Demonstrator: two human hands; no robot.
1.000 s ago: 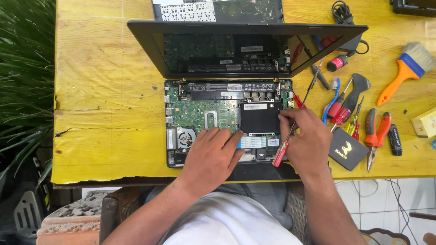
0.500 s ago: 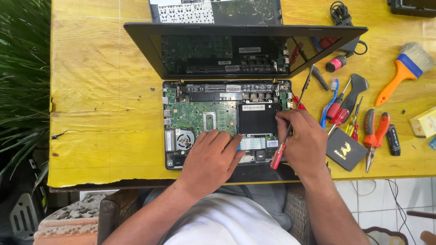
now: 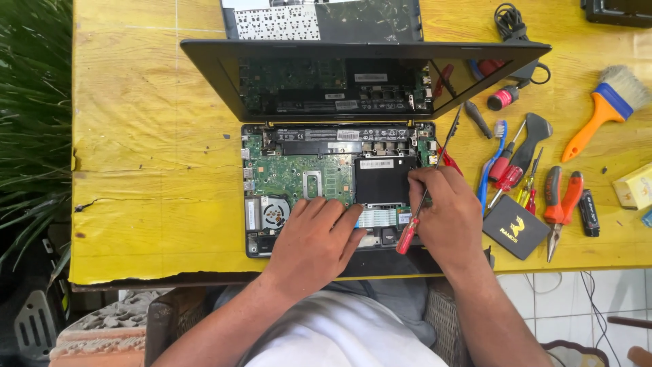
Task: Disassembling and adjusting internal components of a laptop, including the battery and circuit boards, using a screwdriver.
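Left hand (image 3: pixel 314 234): fingers spread flat on the opened laptop (image 3: pixel 326 183), near the desk's (image 3: pixel 136 136) front edge.
Right hand (image 3: pixel 448 214): fingers closed around a red-handled screwdriver (image 3: pixel 411 228), tip beside the black drive.

Orange-handled paintbrush (image 3: pixel 606 109), red-handled pliers (image 3: pixel 561 204), flat black box (image 3: pixel 515 227), coiled black cable (image 3: pixel 511 20) on yellow table (image 3: pixel 156 170).

At the centre of the frame an opened laptop (image 3: pixel 326 183) lies on a yellow table (image 3: pixel 149 170), the left hand (image 3: pixel 316 234) flat on its exposed board, the right hand (image 3: pixel 445 214) gripping a red-handled screwdriver (image 3: pixel 411 231), loose tools (image 3: pixel 536 177) at right.
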